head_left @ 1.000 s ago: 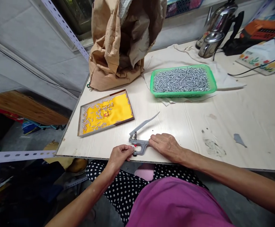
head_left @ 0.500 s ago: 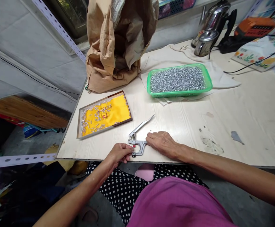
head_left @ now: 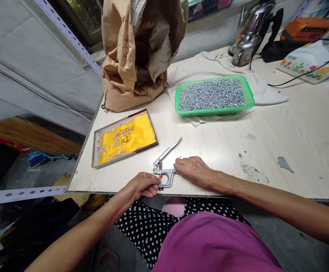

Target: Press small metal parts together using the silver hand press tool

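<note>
A grey metal hand press (head_left: 164, 172) with a raised lever lies at the near edge of the pale wooden table (head_left: 226, 151). My left hand (head_left: 140, 186) pinches at its jaw by a small red part; what the fingers hold is too small to name. My right hand (head_left: 194, 170) rests closed on the tool's lower handle and holds it down. A flat tray with a yellow lining (head_left: 124, 138) and several small metal pieces lies to the left behind the tool. A green basket (head_left: 214, 95) full of the same pieces stands further back.
A crumpled brown paper sack (head_left: 140, 53) stands at the back left. A white cloth (head_left: 263, 94) lies under the basket. Metal kettles (head_left: 248, 41), a black cable (head_left: 303, 75) and an orange tool (head_left: 306, 28) sit at the back right.
Both hands stay on the press. The view has shifted slightly, and my left hand has slid a little lower at the jaw.
</note>
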A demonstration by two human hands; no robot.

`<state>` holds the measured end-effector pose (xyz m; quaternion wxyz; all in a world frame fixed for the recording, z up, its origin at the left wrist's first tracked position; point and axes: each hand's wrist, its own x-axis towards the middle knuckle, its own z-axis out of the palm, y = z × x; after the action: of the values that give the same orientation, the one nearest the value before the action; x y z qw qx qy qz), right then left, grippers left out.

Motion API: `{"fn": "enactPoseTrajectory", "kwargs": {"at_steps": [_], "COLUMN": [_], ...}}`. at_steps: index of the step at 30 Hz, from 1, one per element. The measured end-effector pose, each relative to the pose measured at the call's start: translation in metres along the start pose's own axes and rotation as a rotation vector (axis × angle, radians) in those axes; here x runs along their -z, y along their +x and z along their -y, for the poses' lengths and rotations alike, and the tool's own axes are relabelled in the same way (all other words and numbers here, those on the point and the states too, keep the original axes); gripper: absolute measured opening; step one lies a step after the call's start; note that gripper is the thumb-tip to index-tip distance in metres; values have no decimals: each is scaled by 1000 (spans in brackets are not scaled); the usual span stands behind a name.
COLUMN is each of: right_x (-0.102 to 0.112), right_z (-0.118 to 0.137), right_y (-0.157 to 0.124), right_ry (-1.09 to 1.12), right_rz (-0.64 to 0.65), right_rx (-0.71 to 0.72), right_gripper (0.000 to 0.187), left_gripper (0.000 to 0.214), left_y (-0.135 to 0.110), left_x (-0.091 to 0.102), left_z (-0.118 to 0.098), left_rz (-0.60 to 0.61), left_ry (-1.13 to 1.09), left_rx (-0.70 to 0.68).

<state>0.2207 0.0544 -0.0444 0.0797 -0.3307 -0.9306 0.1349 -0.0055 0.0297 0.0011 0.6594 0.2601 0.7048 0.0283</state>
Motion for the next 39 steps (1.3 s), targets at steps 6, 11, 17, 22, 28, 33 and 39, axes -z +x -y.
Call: {"fn": "enactPoseTrajectory", "kwargs": {"at_steps": [6,11,17,22,28,33,39], "right_x": [7,9,0,-2,6,8,9], "right_z": [-1,0,2,5,6,8,11], "right_y": [4,3,-5,-8,-2,-1,-4], "right_ry": [42,62,-38,-98,-71,-46,-11], "right_rz": [25,15,-70,-84,7,56,72], "right_rx": [0,20,37,77,46,20,-3], "right_gripper": [14,16,18,17,13,11,12], "left_gripper": [26,29,30,31,37,38,41], "left_y": [0,-2,-2,-3,-5,-6,-7], "left_x": [-4,-3,-11,-11,-5,-8,-16], "left_z": [3,4,16,21,13,11,12], "left_rz": [-17,-21,-159,-134,-13,-22,-102], "left_ry": [32,21,48,86,101,93,69], "left_rx": [-26,-4,-204,-200,-90,-59,-70]}}
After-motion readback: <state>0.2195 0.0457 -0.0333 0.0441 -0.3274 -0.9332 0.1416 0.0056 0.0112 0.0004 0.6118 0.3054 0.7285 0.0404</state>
